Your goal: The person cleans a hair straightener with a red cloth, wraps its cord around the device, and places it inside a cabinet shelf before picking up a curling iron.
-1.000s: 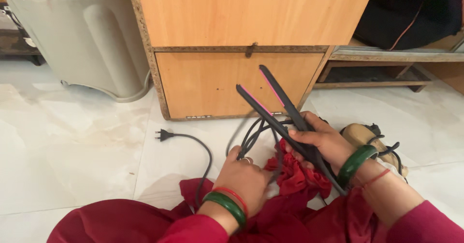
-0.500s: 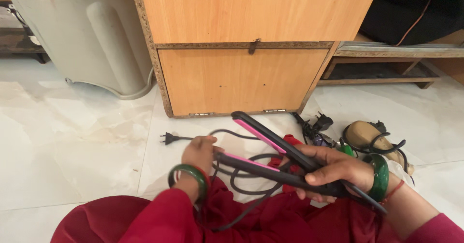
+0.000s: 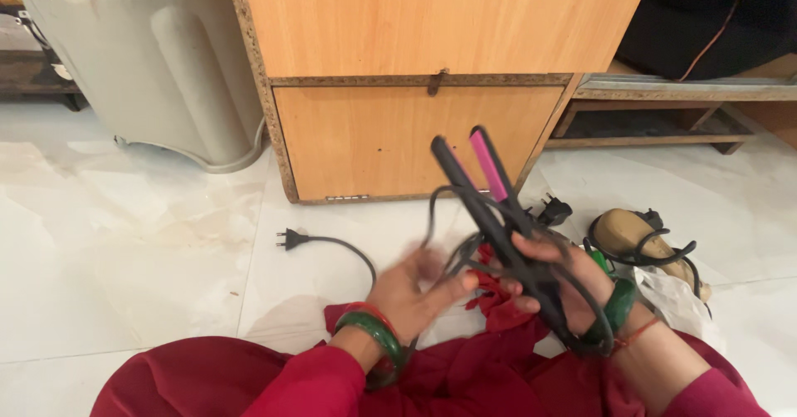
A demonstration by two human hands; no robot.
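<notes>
White marble floor (image 3: 124,243), glossy, with a wooden cabinet (image 3: 415,77) straight ahead and a grey plastic bin (image 3: 141,60) to its left. Person seated low, red cloth over the lap.

Right hand (image 3: 564,280): grip pressed around the handle end of a black hair straightener (image 3: 490,209), plates pointing up and away, slightly parted, pink lining showing on the farther plate. Straightener is held in the air above the lap, in front of the cabinet's lower door.

Left hand (image 3: 415,288): motion-blurred, palm up, fingers spread, touching the black cord (image 3: 457,247) where it loops beside the handle. Cannot tell whether any finger pinches it.

Cord: several loops already lie around the handle and the right wrist; the free run trails left across the floor to the plug (image 3: 286,238), which lies flat, well apart from both hands.

Near the right wrist, on the floor: a second black plug (image 3: 552,211), a tan sandal with dark straps (image 3: 639,238), a pale crumpled bag (image 3: 677,297).

Judgement on handling: winding looks under way. Good practice would be to keep the right grip firm and the straightener steady, feed the cord with even slack, lay the turns side by side, keep loops off the wrist and bangle, and watch that the trailing plug does not snag on the red cloth.
</notes>
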